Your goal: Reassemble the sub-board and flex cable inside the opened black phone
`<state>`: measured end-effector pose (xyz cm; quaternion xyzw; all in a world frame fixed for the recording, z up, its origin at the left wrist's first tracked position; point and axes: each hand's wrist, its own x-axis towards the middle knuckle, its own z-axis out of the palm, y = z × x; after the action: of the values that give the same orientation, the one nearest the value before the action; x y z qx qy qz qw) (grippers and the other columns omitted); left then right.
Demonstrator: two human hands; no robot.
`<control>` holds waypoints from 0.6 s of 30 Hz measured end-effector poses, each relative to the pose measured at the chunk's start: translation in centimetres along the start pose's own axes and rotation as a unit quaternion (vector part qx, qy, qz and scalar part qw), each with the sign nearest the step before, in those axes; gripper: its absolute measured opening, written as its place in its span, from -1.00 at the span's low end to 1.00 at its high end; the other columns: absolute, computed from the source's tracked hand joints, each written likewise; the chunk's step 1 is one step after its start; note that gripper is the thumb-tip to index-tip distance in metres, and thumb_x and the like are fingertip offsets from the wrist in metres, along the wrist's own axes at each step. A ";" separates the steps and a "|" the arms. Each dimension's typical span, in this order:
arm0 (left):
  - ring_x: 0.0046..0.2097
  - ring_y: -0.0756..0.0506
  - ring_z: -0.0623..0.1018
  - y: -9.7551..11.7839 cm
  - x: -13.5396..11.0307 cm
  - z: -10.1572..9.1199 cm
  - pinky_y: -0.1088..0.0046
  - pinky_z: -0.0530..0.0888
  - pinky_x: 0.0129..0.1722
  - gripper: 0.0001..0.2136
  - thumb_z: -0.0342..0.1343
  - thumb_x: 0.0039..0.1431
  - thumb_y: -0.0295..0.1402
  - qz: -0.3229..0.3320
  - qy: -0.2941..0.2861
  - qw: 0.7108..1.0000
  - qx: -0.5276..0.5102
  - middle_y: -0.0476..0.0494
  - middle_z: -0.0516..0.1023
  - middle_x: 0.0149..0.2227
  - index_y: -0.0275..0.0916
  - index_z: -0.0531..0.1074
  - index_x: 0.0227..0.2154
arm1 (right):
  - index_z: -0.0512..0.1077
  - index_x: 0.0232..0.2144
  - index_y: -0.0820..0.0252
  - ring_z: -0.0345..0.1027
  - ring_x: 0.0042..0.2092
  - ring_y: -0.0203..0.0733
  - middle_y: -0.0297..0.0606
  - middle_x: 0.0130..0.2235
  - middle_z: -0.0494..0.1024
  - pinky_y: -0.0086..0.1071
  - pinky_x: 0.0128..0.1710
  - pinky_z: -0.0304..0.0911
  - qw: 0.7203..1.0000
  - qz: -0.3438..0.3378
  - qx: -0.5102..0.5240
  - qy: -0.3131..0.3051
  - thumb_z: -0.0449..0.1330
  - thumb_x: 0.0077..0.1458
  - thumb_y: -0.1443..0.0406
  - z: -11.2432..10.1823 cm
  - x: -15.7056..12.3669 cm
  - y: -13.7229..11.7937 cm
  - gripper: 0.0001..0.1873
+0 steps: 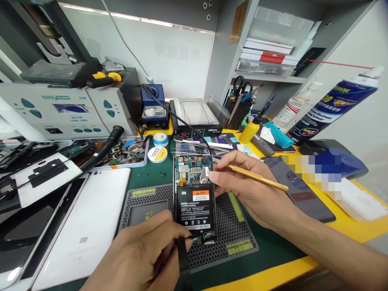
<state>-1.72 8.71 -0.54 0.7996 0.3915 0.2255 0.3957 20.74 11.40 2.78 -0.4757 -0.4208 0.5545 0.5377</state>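
While the curled left hand point(142, 247) grips a black strip point(183, 264), the inward-slanting right hand point(247, 190) clasps a slim golden rod point(264, 179). The opened rectangular phone point(194, 204) points lengthwise forward.

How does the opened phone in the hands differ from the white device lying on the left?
The opened phone shows its battery and circuit board; the white device shows a smooth white surface. The right hand grips the opened phone by its edge; the white device lies flat. The opened phone looks smaller in the picture than the white device. Both bear a Mi logo.
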 end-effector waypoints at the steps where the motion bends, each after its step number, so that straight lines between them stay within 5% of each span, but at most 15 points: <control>1: -0.51 -0.03 0.43 0.0 0.0 0.0 0.50 0.30 -0.55 -0.84 0.08 0.25 -0.37 -0.011 -0.004 1.000 -0.011 -0.03 0.45 -0.46 -0.11 0.58 -0.31 | 0.50 -0.41 0.16 0.47 -0.38 -0.32 -0.40 -0.34 0.55 -0.48 -0.43 0.53 1.000 0.003 -0.001 0.001 0.54 -0.09 0.32 0.0 0.1 0.0 -0.73; 8: -0.52 -0.02 0.27 0.5 0.4 -0.6 0.51 0.17 -0.57 -0.77 0.12 0.25 -0.25 -0.095 0.013 0.993 -0.071 0.04 0.31 -0.54 -0.17 0.40 -0.52 | 0.49 -0.41 0.19 0.47 -0.37 -0.30 -0.39 -0.38 0.54 -0.48 -0.46 0.54 0.999 0.044 0.003 0.011 0.56 -0.15 0.30 0.0 0.6 0.1 -0.68; 12: -0.51 0.01 0.07 1.1 0.7 -1.7 0.52 0.05 -0.58 -0.63 0.04 0.31 -0.06 -0.182 -0.066 0.967 -0.166 0.13 0.06 -0.54 -0.16 0.22 -0.53 | 0.46 -0.41 0.19 0.48 -0.40 -0.31 -0.42 -0.43 0.52 -0.50 -0.46 0.54 0.998 0.065 0.009 0.013 0.54 -0.14 0.32 0.0 0.8 0.0 -0.68; 18: -0.52 0.02 0.07 1.2 1.1 -2.8 0.47 0.04 -0.52 -0.69 0.03 0.34 -0.11 -0.199 -0.119 0.928 -0.293 0.17 0.10 -0.57 -0.17 0.27 -0.45 | 0.47 -0.40 0.20 0.50 -0.41 -0.31 -0.39 -0.41 0.56 -0.53 -0.50 0.54 0.997 0.081 0.008 0.014 0.52 -0.13 0.34 0.0 1.0 0.4 -0.70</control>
<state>-2.44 10.42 2.17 0.5748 0.4092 0.1498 0.6926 20.71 12.33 2.30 -0.5114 -0.3687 0.5928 0.5010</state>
